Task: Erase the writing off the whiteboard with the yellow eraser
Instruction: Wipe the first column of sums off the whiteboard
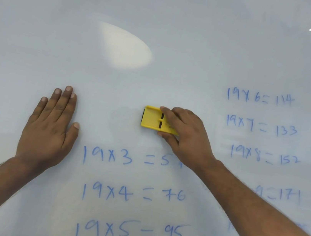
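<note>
The whiteboard (165, 18) fills the whole view. My right hand (186, 136) grips the yellow eraser (151, 119) and presses it flat on the board just above the line "19x3=5" (124, 158), whose end my wrist hides. Below it stand "19x4=76" (133, 194) and "19x5=95" (129, 231) in blue marker. A second column of blue sums (260, 126) runs down the right side, partly behind my right forearm. My left hand (50, 124) lies flat and open on the board, left of the eraser, fingers together.
A bright oval light reflection (124, 47) sits on the board above the eraser. The upper half and the left side of the board carry no writing. Faint smudges show around the eraser.
</note>
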A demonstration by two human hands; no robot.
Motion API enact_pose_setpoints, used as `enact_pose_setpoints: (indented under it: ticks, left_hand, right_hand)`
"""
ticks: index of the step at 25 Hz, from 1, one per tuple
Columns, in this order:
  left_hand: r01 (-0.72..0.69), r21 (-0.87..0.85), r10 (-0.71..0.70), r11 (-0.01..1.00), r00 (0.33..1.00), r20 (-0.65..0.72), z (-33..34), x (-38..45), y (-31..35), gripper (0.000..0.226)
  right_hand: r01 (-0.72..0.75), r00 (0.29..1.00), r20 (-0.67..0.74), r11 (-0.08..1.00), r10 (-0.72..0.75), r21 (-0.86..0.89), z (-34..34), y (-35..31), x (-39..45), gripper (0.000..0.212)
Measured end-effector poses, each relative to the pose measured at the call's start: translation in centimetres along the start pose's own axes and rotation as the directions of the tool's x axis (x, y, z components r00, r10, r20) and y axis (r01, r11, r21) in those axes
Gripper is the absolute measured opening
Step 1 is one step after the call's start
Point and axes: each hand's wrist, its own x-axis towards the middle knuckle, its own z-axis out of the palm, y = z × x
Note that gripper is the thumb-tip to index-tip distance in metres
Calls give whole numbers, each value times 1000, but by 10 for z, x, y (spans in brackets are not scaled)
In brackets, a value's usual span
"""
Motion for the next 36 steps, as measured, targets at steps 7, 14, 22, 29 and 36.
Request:
enact_pose_setpoints:
  ticks: [7, 14, 22, 29, 36]
  left_hand:
    - [9, -1, -9, 1000, 1000, -1, 1, -9, 1, 68]
    - [17, -1, -17, 1000, 1000, -13, 5, -13, -1, 67]
    - [20, -13, -20, 1000, 1000, -21, 3, -21, 2, 67]
    - [16, -10, -16, 1000, 1000, -14, 4, -23, 2, 66]
    - [17, -1, -17, 1000, 1000, -6, 4, -33, 2, 66]
  right_hand:
    - [86, 995, 48, 993, -83, -79, -10, 16, -51, 53]
    - [-38, 999, -21, 999, 38, 11, 5, -7, -21, 57]
    - [154, 986, 76, 984, -147, -90, 8, -10, -57, 53]
    - [-67, 996, -52, 998, 67, 1, 11, -11, -43, 53]
    - [188, 978, 108, 980, -180, -68, 3, 5, -97, 51]
